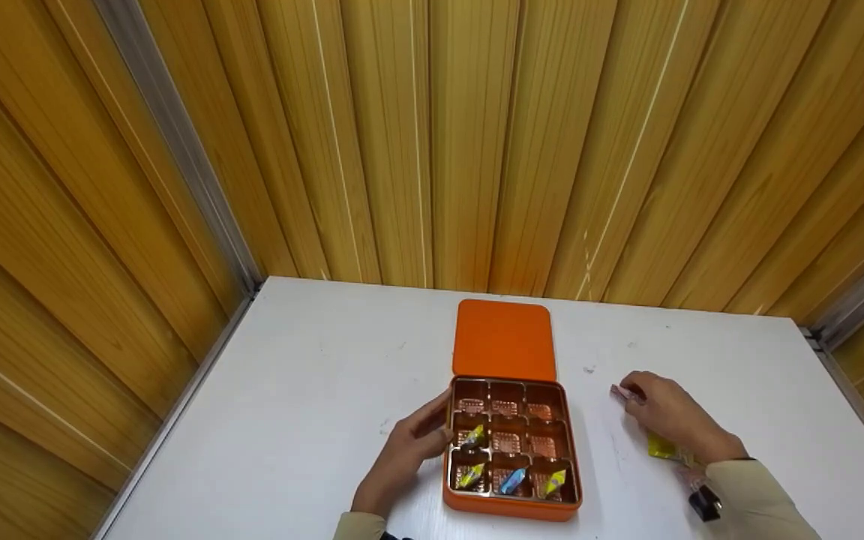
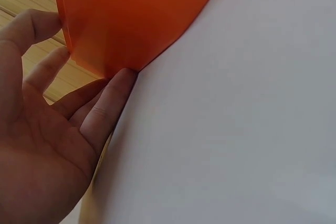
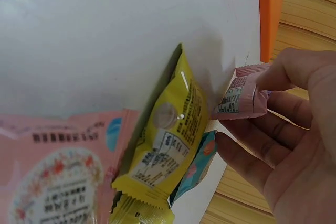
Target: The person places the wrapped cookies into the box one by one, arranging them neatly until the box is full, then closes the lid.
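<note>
Currently the right hand (image 1: 664, 409), lower right, pinches a pink plastic packet (image 3: 239, 98) while the relaxed left hand (image 1: 406, 450) touches a rectangular orange box (image 1: 511, 508), lower centre.

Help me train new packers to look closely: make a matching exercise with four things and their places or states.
1. Lid
2. Blue packet
3. Left hand
4. Right hand

A. holding a pink packet
B. at the box's far edge
C. touching the box's left side
D. in the box, near row, middle

Pairs: 1-B, 2-D, 3-C, 4-A
</note>
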A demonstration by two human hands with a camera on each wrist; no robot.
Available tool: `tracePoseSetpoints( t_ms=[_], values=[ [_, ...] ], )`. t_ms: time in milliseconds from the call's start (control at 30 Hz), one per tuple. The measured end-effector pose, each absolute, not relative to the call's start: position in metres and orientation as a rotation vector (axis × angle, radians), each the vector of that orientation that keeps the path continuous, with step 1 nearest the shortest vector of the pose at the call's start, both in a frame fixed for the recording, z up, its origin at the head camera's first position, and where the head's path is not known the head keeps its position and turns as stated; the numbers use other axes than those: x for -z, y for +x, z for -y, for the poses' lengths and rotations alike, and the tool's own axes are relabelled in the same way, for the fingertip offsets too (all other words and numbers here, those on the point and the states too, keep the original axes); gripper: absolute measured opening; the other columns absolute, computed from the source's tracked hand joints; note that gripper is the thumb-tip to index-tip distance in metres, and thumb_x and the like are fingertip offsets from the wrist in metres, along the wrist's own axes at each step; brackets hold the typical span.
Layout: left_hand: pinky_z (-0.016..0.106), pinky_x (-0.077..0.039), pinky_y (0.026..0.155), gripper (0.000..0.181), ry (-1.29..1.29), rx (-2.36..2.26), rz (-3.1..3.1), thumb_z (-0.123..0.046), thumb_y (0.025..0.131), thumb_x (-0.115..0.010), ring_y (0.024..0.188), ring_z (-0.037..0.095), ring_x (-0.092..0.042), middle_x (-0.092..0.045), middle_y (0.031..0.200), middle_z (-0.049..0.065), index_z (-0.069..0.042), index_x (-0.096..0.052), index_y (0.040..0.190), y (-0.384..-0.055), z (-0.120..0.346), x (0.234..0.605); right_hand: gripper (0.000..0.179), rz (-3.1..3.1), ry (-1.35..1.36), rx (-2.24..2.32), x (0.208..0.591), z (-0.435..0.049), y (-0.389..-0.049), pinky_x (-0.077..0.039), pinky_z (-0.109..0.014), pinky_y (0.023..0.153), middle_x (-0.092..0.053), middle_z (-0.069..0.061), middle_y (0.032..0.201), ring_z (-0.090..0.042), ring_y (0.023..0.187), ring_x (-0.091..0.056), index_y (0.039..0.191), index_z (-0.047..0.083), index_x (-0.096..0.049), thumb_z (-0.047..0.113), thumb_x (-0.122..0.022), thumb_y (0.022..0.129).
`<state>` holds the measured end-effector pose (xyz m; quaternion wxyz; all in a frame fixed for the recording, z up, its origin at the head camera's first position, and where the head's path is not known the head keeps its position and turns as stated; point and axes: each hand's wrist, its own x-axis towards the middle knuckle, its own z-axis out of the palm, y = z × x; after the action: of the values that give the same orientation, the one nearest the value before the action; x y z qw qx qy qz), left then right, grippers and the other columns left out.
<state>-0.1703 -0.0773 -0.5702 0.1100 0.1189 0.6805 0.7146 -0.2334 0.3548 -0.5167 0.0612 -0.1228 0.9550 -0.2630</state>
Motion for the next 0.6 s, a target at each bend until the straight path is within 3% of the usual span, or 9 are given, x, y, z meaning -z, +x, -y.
tracePoseSetpoints(
  t_ms=[300, 600],
  values=[
    [0.046, -0.056, 0.098, 0.059, 0.352, -2.082, -2.024, -0.019, 0.106, -0.062, 0.141, 0.032, -0.053, -0.051, 0.159, 0.012, -0.022, -0.046, 0.163, -0.1699, 0.0771, 0.5693, 0.026, -2.855, -0.337, 0.792, 0.5174, -0.3572, -0.2352, -0.058, -0.052, 0.090, -0.071, -0.012, 0.113, -0.026, 0.097, -0.063, 0.124, -0.001, -0.069, 0.011, -0.071, 0.101],
    [0.047, -0.056, 0.099, 0.060, 0.338, -2.088, -2.015, -0.018, 0.106, -0.064, 0.140, 0.032, -0.054, -0.051, 0.159, 0.013, -0.022, -0.046, 0.163, -0.1697, 0.0774, 0.5698, 0.020, -2.824, -0.374, 0.778, 0.5116, -0.3577, -0.2365, -0.056, -0.046, 0.083, -0.071, -0.004, 0.103, -0.022, 0.090, -0.060, 0.113, 0.002, -0.074, 0.008, -0.078, 0.094]
  ],
)
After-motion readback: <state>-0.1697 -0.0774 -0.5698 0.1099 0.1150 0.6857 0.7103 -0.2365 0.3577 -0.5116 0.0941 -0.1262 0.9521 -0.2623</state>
